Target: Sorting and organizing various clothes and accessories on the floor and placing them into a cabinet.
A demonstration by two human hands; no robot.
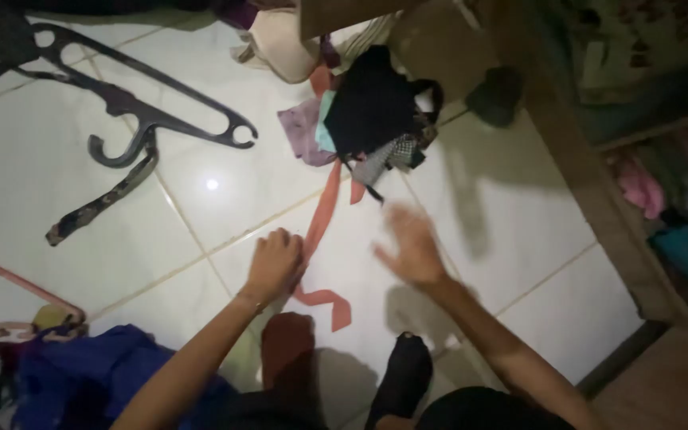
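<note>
— Where was the orange strap (322, 219)?

— On the tiled floor (33, 159), running from the clothes pile (368, 119) near the top edge down to you. Your left hand (274, 264) was clenched on it.

— And your right hand (409, 245)?

— Released, fingers spread just beside the strap; it was blurred, so contact is uncertain. A dark hanger (141, 119) lay toward the top-left corner.

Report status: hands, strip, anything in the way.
Left hand closed on orange fabric strip. Right hand open, blurred, above floor tile, holding nothing. Clothes pile lies on strip's far end.
</note>
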